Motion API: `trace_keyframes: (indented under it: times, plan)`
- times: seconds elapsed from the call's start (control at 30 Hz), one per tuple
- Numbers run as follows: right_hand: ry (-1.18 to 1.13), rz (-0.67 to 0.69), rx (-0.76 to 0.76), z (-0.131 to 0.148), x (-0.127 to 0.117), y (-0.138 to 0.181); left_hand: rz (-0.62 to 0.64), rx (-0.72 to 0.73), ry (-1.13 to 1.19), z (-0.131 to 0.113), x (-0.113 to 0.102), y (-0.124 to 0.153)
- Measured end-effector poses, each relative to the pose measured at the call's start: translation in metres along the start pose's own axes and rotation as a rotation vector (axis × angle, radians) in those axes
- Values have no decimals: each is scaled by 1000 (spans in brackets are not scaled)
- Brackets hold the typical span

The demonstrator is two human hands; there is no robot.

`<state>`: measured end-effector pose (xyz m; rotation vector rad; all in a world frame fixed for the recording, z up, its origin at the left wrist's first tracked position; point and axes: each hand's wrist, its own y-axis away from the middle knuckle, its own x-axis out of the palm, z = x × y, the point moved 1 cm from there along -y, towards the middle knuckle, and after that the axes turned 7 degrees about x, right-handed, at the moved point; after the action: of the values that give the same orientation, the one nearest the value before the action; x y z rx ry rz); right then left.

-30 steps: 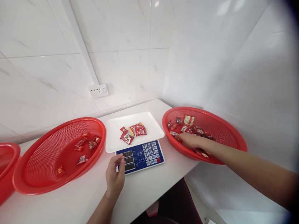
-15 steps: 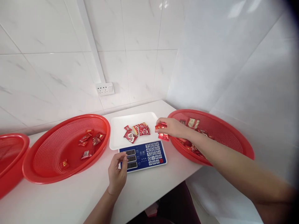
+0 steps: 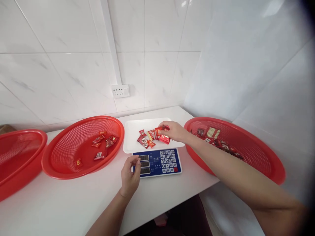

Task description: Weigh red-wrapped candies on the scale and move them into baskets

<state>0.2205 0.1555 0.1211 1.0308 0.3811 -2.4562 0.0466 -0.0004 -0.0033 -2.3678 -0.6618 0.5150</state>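
My right hand is over the right part of the scale's white tray, with its fingers closed on red-wrapped candies. Several more wrapped candies lie on the tray just left of those fingers. My left hand hovers at the left end of the blue scale panel, partly covering its displays. Thumb and fingertips there are pinched together; whether anything small is between them cannot be made out.
A red mesh basket with many wrapped candies stands right of the scale, partly behind my right forearm. On the left is another red basket with several candies, and a further red basket beyond it. A wall socket sits behind the table.
My right hand has moved left from the right basket's edge to over the tray with its candies. An orange-red candy now lies near the tray's front. My left hand keeps its pinch.
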Motion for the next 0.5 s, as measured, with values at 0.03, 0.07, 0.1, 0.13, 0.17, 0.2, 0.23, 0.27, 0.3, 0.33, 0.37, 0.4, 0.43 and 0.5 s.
trace_keyframes:
  times: [0.03,0.07,0.1,0.13,0.17,0.2,0.23,0.27,0.3,0.33,0.37,0.4,0.43,0.5]
  plan:
    - [27,5,2,0,1,1,-1,2,1,0,0,0]
    - [54,15,5,1,2,2,-5,2,5,1,0,1]
    - [79,25,9,1,4,3,-11,4,10,1,0,1]
    - [100,30,12,2,5,4,-18,6,18,1,0,1]
    - [119,27,13,2,6,5,-25,7,26,1,0,0]
    - [133,15,13,3,6,6,-36,8,35,0,0,0]
    - [143,-7,12,5,5,7,-48,10,46,0,-1,-1]
    - [144,-38,11,6,4,9,-61,13,61,-1,-1,-2]
    - [138,-73,9,8,1,11,-76,19,81,-1,-1,-3]
    - [126,-109,4,9,-1,14,-95,29,106,-2,-2,-4]
    - [109,-142,-3,11,-4,17,-117,39,132,-2,-2,-5]
    - [92,-169,-13,12,-7,20,-138,48,158,-2,-2,-5]
    - [78,-190,-22,14,-10,23,-158,52,181,-2,-2,-6]
    - [52,-215,-34,16,-15,28,-186,51,212,-2,-3,-6]
